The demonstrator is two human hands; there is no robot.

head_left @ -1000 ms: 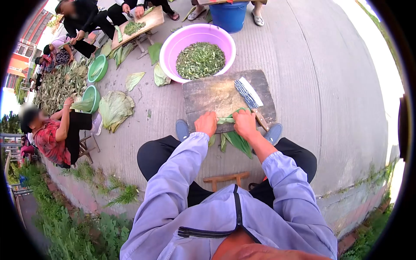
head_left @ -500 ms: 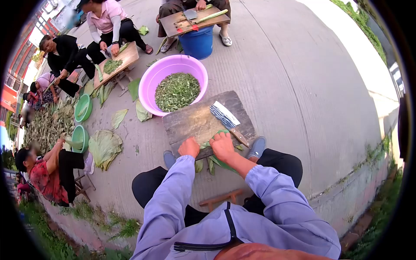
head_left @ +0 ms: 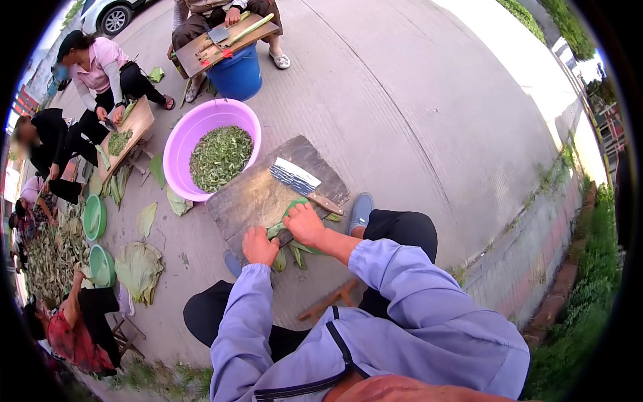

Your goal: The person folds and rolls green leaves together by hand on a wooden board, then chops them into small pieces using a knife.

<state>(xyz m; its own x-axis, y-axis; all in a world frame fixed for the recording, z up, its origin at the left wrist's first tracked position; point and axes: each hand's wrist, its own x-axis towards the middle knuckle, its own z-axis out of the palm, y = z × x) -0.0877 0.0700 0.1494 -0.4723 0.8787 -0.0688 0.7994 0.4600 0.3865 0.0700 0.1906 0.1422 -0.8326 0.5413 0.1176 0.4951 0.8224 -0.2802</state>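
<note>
At the near edge of a worn wooden board (head_left: 248,194), my left hand (head_left: 260,246) and my right hand (head_left: 304,224) are both closed on a rolled bundle of green leaves (head_left: 276,230). The hands are a short way apart, with the bundle between them. A cleaver (head_left: 295,177) with a wooden handle lies flat on the board, beyond my right hand, its handle towards me. Loose leaf ends (head_left: 296,254) hang below the board's near edge. Beyond the board stands a purple basin (head_left: 175,144) holding chopped greens (head_left: 221,158).
A person with a board (head_left: 201,53) on a blue bucket (head_left: 238,75) sits beyond the basin. Other people sit at the left, near a tilted board (head_left: 134,127), green basins (head_left: 101,266) and large leaves (head_left: 139,271). My shoe (head_left: 361,213) is beside the board.
The view has turned, so the board, basin and people sit further left in the picture. Both hands stay on the leaf bundle, and the cleaver still lies on the board.
</note>
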